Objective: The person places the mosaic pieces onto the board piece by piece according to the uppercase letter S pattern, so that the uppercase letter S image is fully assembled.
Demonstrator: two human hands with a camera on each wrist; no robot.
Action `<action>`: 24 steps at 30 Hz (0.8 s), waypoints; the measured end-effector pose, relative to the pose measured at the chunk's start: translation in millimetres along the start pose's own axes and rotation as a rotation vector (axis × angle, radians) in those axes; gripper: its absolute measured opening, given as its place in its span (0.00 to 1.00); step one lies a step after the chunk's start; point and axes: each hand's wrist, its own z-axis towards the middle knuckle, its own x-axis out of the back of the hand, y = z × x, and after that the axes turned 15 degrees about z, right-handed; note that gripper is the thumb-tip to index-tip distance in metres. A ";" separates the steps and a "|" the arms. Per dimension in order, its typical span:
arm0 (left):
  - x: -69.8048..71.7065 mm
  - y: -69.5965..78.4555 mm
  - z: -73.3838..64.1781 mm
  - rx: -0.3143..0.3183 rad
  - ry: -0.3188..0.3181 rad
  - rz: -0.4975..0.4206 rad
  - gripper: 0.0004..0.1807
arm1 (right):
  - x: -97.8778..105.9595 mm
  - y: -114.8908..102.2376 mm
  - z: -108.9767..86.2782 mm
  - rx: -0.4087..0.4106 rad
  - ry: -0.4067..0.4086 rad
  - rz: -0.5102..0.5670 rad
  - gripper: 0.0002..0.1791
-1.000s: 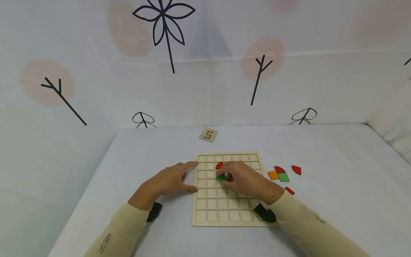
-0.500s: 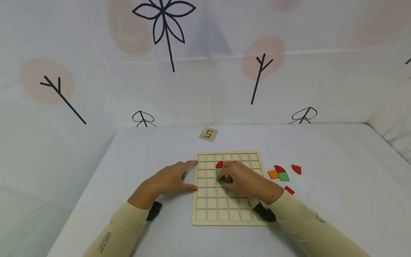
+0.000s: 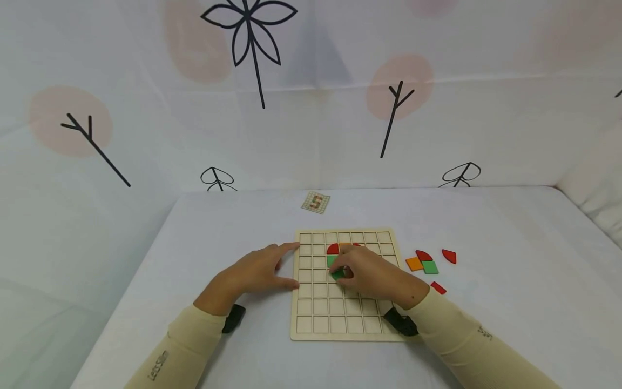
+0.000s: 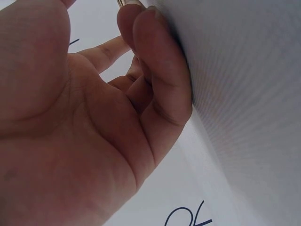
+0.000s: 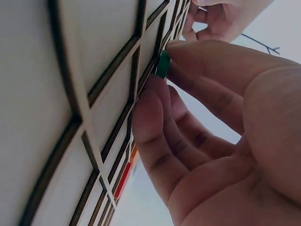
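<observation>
My right hand (image 3: 366, 272) is over the wooden grid board (image 3: 319, 324), pinching a small green piece (image 3: 337, 275) between thumb and fingers. The right wrist view shows this green piece (image 5: 162, 64) edge-on at the grid, partly covered by the fingertips. Just behind it on the board sit a green square (image 3: 332, 260) and a red rounded piece (image 3: 332, 249). An orange piece (image 3: 345, 245) and another red one (image 3: 357, 245) show partly past the hand. At the board's left edge, the index finger and thumb of my left hand (image 3: 257, 271) touch the rim.
Right of the board lie an orange square (image 3: 414, 264), a green square (image 3: 430, 267), two red rounded pieces, one a quarter-round (image 3: 449, 256), and a small red strip (image 3: 438, 288). A pattern card (image 3: 316, 202) lies behind the board. Patterned cloth hangs at the back.
The green piece in my right hand has shifted slightly toward me and to the right, uncovering more of the green square behind it. My left hand stays at the board's edge.
</observation>
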 end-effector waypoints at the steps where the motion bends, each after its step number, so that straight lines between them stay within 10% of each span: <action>1: 0.1 0.2 0.0 0.001 0.000 0.000 0.49 | 0.4 -0.1 -0.4 -0.003 -0.003 0.000 0.08; 24: 2.5 1.3 -1.4 -0.007 -0.003 0.000 0.49 | 0.3 0.9 0.0 -0.063 -0.012 -0.030 0.13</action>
